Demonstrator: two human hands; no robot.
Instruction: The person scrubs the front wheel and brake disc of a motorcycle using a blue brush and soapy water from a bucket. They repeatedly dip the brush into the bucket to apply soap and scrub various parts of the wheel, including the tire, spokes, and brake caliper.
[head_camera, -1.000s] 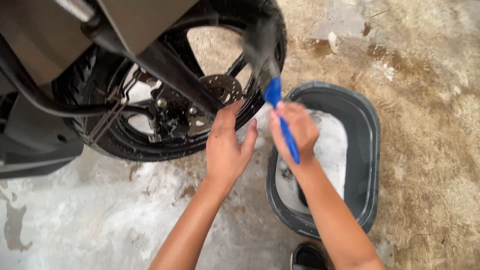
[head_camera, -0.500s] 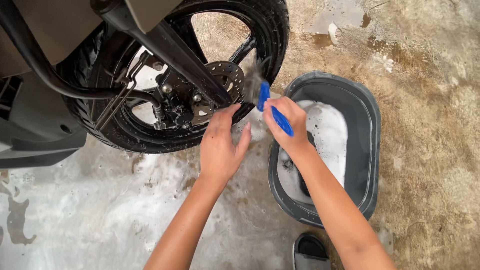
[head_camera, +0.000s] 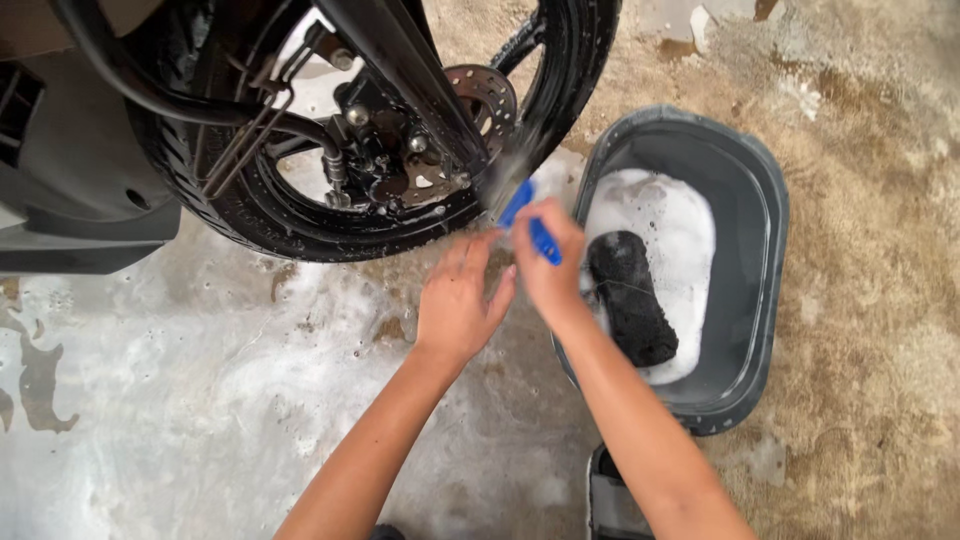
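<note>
Two hands work by the wheel (head_camera: 560, 110): right hand (head_camera: 548, 262) clamped on a blue brush (head_camera: 530, 222), left hand (head_camera: 460, 300) spread empty beside it.

Head camera, looking steeply down, close range

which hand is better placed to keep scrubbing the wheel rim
Right. The right hand already grips the blue brush against the wheel; the left hand is open, empty and below the tyre.
</note>
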